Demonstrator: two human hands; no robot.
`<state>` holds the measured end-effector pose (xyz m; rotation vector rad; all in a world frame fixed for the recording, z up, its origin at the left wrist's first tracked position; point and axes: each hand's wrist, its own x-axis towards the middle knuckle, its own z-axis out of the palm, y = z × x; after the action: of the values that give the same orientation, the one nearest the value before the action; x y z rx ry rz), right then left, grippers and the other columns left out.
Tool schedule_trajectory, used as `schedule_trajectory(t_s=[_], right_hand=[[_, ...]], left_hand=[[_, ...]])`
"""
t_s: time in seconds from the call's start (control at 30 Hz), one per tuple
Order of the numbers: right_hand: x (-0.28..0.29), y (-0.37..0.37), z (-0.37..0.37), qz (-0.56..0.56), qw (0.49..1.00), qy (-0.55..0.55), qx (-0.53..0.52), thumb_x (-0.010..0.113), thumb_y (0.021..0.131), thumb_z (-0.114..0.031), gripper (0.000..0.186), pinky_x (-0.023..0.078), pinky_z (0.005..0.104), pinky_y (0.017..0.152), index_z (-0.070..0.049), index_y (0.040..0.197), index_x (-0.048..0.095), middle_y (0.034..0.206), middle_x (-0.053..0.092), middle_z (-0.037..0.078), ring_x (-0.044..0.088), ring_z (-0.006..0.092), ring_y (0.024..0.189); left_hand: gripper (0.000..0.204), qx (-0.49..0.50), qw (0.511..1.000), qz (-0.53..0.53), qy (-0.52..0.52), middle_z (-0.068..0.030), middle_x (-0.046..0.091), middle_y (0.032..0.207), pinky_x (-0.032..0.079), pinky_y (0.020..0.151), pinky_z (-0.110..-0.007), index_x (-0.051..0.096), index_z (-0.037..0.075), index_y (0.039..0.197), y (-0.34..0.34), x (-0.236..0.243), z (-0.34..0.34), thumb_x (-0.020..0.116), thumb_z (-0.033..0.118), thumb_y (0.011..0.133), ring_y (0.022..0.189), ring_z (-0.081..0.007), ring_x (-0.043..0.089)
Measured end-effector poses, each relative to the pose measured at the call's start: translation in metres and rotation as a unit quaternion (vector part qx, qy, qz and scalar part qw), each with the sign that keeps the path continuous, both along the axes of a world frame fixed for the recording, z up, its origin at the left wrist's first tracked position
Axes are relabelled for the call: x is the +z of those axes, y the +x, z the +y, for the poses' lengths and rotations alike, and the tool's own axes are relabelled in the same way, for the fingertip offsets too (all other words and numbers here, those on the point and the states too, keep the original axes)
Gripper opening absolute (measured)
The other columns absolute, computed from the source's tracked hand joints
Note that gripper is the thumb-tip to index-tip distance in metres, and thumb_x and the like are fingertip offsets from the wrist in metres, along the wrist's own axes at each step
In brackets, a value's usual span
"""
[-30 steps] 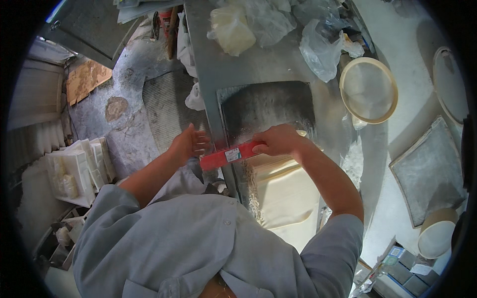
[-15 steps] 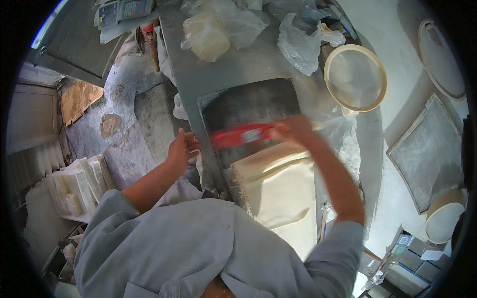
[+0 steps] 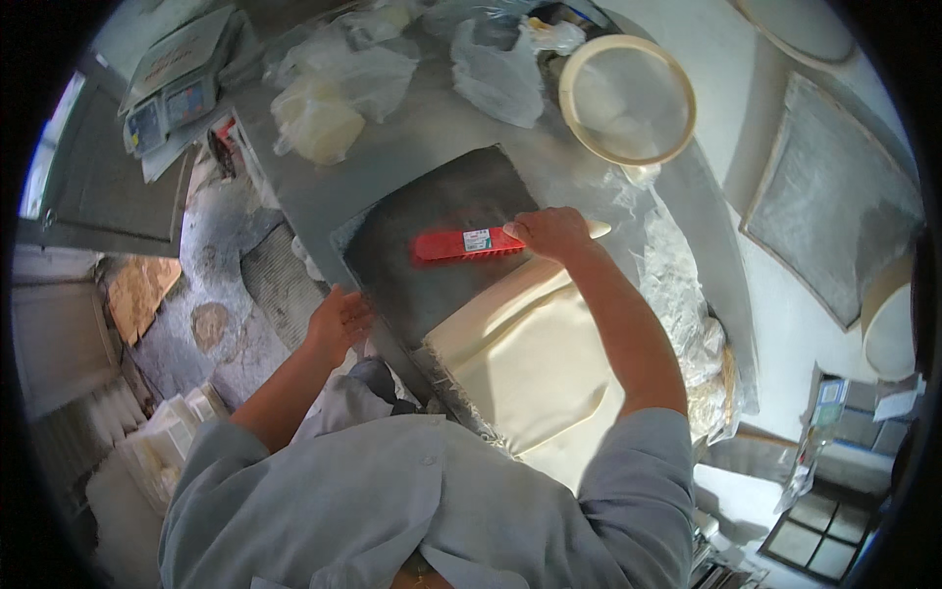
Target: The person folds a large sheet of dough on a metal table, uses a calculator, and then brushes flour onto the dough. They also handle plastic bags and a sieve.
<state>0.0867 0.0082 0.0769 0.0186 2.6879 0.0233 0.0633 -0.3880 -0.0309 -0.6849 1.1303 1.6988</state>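
My right hand (image 3: 548, 232) grips a red brush (image 3: 451, 245) with a label and a pale handle (image 3: 596, 229), held on or just over a dark board (image 3: 412, 294) that lies on the metal table. Fine haze shows about the brush. My left hand (image 3: 339, 319) is at the table's left edge beside the board, fingers loosely bent with nothing visible in them. Below the brush lies a folded cream cloth (image 3: 520, 373) with a frayed left edge.
A metal table (image 3: 294, 167) holds plastic bags (image 3: 496, 69), a round rimmed sieve (image 3: 628, 98) and crumpled white plastic (image 3: 677, 324). A scale (image 3: 172, 98) sits top left. Stacked white trays (image 3: 177, 427) are low left, a framed screen (image 3: 829, 196) right.
My right hand has moved the brush upward over the dark board. My left hand has moved slightly down from a second ago. The view has shifted, bringing the scale into fuller sight.
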Motion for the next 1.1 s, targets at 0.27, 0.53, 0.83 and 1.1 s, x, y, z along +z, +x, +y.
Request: schedule_trajectory(t_s=[0.27,0.53,0.83,1.1], right_hand=[[0.034,0.179,0.135,-0.005,0.918,0.034,-0.396,0.031,0.092,-0.054,0.054,0.046,0.0434,0.088,-0.015,0.103,0.067,0.107,0.065,0.012,0.062,0.0302,0.101],[0.055,0.384,0.136,-0.182,0.899,0.166,-0.362,0.028,0.095,-0.047,0.053,0.047,0.0451,0.086,-0.009,0.105,0.065,0.103,0.067,0.01,0.062,0.0311,0.1],[0.021,0.507,0.129,-0.075,0.88,0.146,-0.446,0.041,0.088,-0.054,0.052,0.047,0.0429,0.088,-0.013,0.109,0.065,0.111,0.065,0.012,0.06,0.0288,0.106],[0.031,0.617,0.064,0.025,0.742,0.27,-0.614,0.027,0.096,-0.048,0.056,0.051,0.0476,0.079,-0.01,0.097,0.067,0.1,0.067,0.014,0.064,0.0338,0.096]], left_hand=[[0.053,-0.152,0.987,-0.033,-0.036,-0.012,0.057,0.103,0.045,0.086,-0.048,0.052,0.004,0.111,0.043,0.01,0.007,0.042,0.052,0.092,0.096,-0.0291,0.056],[0.056,-0.074,0.994,0.013,-0.074,-0.015,0.057,0.095,0.045,0.086,-0.052,0.048,-0.001,0.108,0.095,0.014,0.035,0.043,0.052,0.091,0.093,-0.0319,0.057],[0.085,-0.106,0.992,0.013,-0.06,-0.024,0.054,0.101,0.045,0.089,-0.052,0.04,-0.016,0.12,0.126,0.004,0.05,0.047,0.061,0.086,0.093,-0.0396,0.055],[0.066,-0.136,0.987,0.08,-0.024,-0.0186,0.049,0.12,0.044,0.094,-0.043,0.039,-0.008,0.126,0.132,-0.006,0.041,0.056,0.044,0.088,0.109,-0.0313,0.052]])
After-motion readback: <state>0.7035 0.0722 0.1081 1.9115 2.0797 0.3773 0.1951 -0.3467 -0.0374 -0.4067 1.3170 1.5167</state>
